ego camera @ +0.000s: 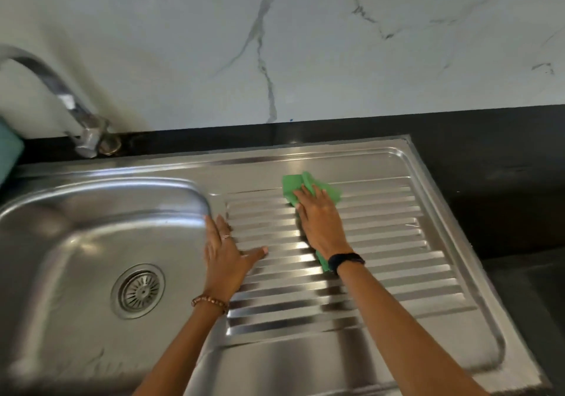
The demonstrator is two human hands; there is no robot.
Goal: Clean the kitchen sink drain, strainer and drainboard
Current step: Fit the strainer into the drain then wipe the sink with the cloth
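Two bare forearms reach in from the near edge over a stainless steel sink unit set into a dark tabletop [504,163]. The left hand [224,255], with a ring and a beaded bracelet at the wrist, lies open and flat, palm down, on the strip between the sink basin [61,227] and the ribbed drainboard [397,261]; it grips nothing and seems to brace. In the basin floor to the left sits the round metal strainer [139,291] over the drain. Farther in, the right hand [321,224], a dark band on its wrist, presses flat with fingers spread onto a green cloth [293,187] lying on the far ribs of the drainboard; cloth shows beyond the fingertips and again near the wrist. The cloth looks thin, soft and light, likely to bunch, so it is probably best held by pressing with the whole palm. The steel looks rigid and slick. At the far left a curved tap [55,89] rises against a white marbled wall [336,43].
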